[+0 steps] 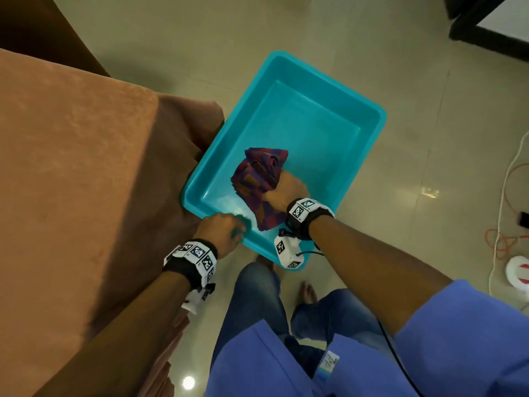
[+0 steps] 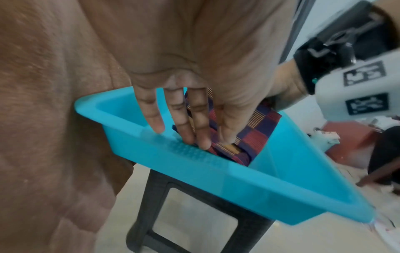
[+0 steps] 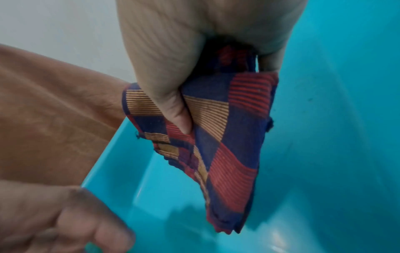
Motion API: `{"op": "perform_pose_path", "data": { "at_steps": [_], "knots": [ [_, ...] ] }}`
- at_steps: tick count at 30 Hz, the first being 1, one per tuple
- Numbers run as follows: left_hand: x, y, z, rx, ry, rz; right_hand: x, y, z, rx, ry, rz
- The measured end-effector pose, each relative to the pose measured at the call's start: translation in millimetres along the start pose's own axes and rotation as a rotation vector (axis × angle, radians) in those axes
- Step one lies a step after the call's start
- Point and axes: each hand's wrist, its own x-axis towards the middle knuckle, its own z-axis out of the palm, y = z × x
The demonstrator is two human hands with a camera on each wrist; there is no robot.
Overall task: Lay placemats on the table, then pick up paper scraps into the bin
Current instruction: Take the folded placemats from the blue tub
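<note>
My left hand (image 1: 222,232) lays nearly straight fingers (image 2: 195,119) on the near rim of the teal tub (image 1: 375,118), seemingly touching rather than clutching it, while just right of them my right hand (image 1: 287,189) clenches the bunched checked placemat (image 1: 256,173) inside the tub, thumb (image 3: 173,111) pressed on it.

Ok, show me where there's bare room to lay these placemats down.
The brown tablecloth left of the teal tub lies bare in view. The tub's far floor is bare. Crowded: its near end, where the right hand grips the folded placemats and the left hand rests on the rim.
</note>
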Motion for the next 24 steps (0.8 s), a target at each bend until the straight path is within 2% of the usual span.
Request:
{"op": "perform_pose_path", "data": {
  "at_steps": [3, 6, 12, 17, 19, 24],
  "knots": [
    [-27.2, 25.8, -3.7, -0.334, 0.023, -0.098, -41.6, 8.4, -22.7, -0.04, 0.051, -0.036],
    [-54.2, 41.3, -1.2, -0.526, 0.083, -0.193, -79.6, 18.7, -42.2, -0.038, 0.052, -0.092],
    [-140.2, 60.7, 25.8, -0.572, 0.117, -0.331, -170.4, 45.0, -63.5, -0.141, 0.062, -0.291],
    [-239.5, 83.1, 82.4, -0.577, 0.252, -0.442, -251.1, 84.3, -50.5, -0.311, -0.005, -0.46],
    [-285.8, 90.4, 117.1, -0.596, 0.301, -0.482, -281.0, 104.2, -33.0, -0.366, -0.029, -0.503],
    [-404.8, 104.1, 214.6, -0.736, 0.324, -0.616, -343.9, 146.7, 30.3, -0.532, -0.169, -0.568]
  ]
}}
